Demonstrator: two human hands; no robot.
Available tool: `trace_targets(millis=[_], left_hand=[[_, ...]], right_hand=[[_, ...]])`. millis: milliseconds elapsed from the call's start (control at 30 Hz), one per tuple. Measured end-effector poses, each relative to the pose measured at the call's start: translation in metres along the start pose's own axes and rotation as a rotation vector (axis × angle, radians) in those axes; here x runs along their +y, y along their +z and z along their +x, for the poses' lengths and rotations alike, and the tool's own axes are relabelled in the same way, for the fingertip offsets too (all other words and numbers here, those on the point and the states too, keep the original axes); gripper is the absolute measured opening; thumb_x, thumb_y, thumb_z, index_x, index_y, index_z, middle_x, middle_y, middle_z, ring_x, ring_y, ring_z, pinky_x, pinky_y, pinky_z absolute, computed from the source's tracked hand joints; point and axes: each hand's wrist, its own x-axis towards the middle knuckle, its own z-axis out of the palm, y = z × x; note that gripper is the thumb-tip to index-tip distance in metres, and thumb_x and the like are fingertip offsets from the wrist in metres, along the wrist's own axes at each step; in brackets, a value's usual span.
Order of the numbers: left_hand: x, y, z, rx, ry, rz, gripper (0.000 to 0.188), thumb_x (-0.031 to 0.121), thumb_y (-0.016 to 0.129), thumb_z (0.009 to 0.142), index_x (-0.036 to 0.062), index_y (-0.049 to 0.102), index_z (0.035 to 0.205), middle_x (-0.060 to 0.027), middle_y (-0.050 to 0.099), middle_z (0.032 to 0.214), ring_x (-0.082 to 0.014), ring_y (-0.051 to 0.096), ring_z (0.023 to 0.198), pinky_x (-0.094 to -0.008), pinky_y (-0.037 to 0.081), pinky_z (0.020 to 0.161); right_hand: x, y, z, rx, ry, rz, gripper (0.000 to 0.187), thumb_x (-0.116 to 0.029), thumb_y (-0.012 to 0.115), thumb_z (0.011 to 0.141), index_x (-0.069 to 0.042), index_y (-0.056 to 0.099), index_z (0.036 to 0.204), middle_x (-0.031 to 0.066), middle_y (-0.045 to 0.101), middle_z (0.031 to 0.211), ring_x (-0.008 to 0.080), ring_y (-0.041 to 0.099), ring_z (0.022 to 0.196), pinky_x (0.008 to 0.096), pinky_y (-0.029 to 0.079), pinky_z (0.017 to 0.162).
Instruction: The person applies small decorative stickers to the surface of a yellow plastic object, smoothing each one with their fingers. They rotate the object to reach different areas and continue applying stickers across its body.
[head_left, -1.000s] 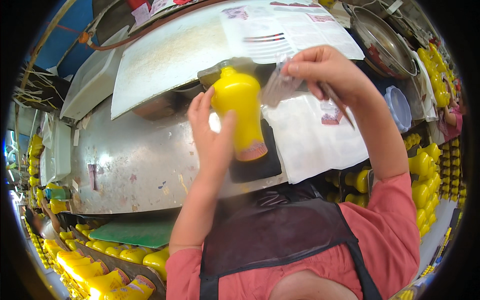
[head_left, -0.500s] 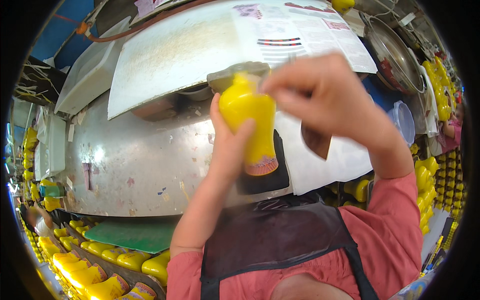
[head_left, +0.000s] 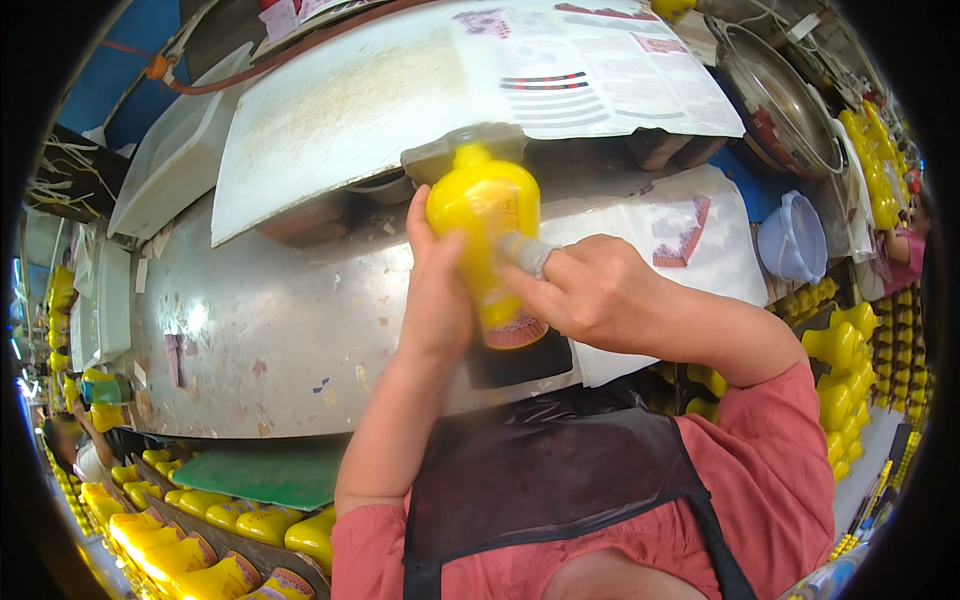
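Head view shows my left hand point(head_left: 437, 290) closed around the side of a glossy yellow vase-shaped bottle point(head_left: 485, 215), its patterned lower end over a flat black pad point(head_left: 535, 369) near the close edge of the scuffed silver metal table point(head_left: 270, 330). My right hand point(head_left: 600, 292) sets bent fingers against the bottle's front, with a pale grey wrap point(head_left: 528, 255) at them; whether they grip anything, I cannot tell.

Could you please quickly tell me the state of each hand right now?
Left hand: holding the yellow vase.
Right hand: fingers bent at the vase's front; whether it grips anything cannot be told.
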Motion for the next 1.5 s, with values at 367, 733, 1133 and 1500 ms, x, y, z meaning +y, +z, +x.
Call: trace_targets(millis=[367, 733, 1133, 1500], left_hand=[[-0.003, 0.0, 0.021, 0.1, 0.21, 0.802, 0.059, 0.027, 0.062, 0.103, 0.0072, 0.032, 0.15, -0.0141, 0.051, 0.135, -0.0212, 0.052, 0.122, -0.0354, 0.044, 0.106], [-0.013, -0.02, 0.006, 0.007, 0.21, 0.498, 0.081, 0.034, 0.062, 0.095, 0.0027, 0.019, 0.157, -0.0216, 0.032, 0.154, -0.0298, 0.041, 0.138, -0.0419, 0.035, 0.115], [-0.024, -0.037, 0.008, -0.017, 0.584, 1.186, 0.094, 0.038, 0.075, 0.083, -0.0019, 0.024, 0.152, -0.0281, 0.029, 0.153, -0.045, 0.031, 0.143, -0.052, 0.028, 0.119], [-0.018, -0.041, 0.011, -0.038, 0.691, 1.277, 0.09, 0.046, 0.072, 0.088, -0.0009, 0.029, 0.152, -0.0269, 0.036, 0.15, -0.045, 0.037, 0.139, -0.0529, 0.032, 0.116]], right_hand=[[-0.006, 0.023, -0.012, 0.135, -0.09, -0.089, 0.031, -0.032, 0.076, 0.08, -0.006, 0.073, 0.096, -0.002, 0.044, 0.061, 0.0139, 0.054, 0.048, 0.0302, 0.043, 0.042], [-0.003, 0.006, -0.018, 0.172, 0.028, 0.036, 0.033, -0.027, 0.073, 0.089, -0.008, 0.071, 0.116, 0.008, 0.059, 0.079, 0.0177, 0.057, 0.052, 0.0322, 0.046, 0.045], [0.023, 0.029, 0.021, 0.025, 0.493, 0.128, 0.049, -0.03, 0.07, 0.09, -0.026, 0.063, 0.138, 0.0128, 0.059, 0.089, 0.0318, 0.066, 0.066, 0.0411, 0.055, 0.056], [0.021, 0.028, 0.027, -0.051, 0.581, 0.183, 0.051, -0.035, 0.066, 0.092, -0.026, 0.059, 0.142, 0.0165, 0.06, 0.095, 0.0351, 0.068, 0.074, 0.044, 0.057, 0.066]])
